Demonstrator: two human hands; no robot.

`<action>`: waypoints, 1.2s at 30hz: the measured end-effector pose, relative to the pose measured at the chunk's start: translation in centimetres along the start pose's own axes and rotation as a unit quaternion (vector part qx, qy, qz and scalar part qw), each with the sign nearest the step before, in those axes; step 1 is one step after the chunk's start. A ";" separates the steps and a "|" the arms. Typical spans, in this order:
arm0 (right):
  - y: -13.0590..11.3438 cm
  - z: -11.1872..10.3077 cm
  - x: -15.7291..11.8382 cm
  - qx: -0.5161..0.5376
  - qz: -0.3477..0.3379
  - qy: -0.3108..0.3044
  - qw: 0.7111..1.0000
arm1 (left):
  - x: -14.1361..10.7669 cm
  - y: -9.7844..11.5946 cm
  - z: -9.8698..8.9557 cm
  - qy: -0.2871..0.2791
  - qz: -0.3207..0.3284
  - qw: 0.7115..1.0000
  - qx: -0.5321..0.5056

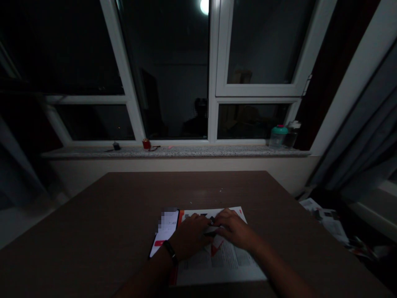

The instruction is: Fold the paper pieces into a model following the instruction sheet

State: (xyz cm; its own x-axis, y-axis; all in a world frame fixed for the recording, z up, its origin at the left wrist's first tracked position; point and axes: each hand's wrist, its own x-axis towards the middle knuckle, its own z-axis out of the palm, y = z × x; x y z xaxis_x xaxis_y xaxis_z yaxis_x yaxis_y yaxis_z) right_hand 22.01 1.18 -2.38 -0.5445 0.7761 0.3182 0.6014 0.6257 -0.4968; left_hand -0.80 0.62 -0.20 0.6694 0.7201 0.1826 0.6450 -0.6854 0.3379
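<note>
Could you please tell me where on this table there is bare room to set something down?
Bare wood of the table stretches left of the phone, and more lies behind and to the right of the printed sheet. It is crowded on the sheet, where the left hand and right hand meet around a small dark piece.

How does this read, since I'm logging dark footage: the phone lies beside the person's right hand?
No: the head view shows the phone beside the left hand, not the right one.
</note>
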 end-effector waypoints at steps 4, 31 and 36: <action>-0.2 -0.5 -0.1 0.005 -0.014 -0.013 1.000 | 0.1 -0.1 -0.1 -0.005 -0.009 1.000 0.015; 0.5 1.1 0.9 -0.052 0.106 0.049 0.992 | 0.3 0.4 -0.6 0.100 -0.021 0.994 0.029; 0.6 1.2 1.2 -0.052 0.116 0.054 0.990 | 0.2 2.4 -1.4 0.037 0.060 0.996 0.045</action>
State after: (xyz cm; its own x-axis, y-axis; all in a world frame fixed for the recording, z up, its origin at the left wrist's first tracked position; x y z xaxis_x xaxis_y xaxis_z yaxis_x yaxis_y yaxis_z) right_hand 21.08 2.39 -3.28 -0.3221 0.9003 0.2927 0.7630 0.4299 -0.4828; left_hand 0.40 -0.71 1.93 0.7161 0.6367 0.2860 0.5954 -0.7710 0.2259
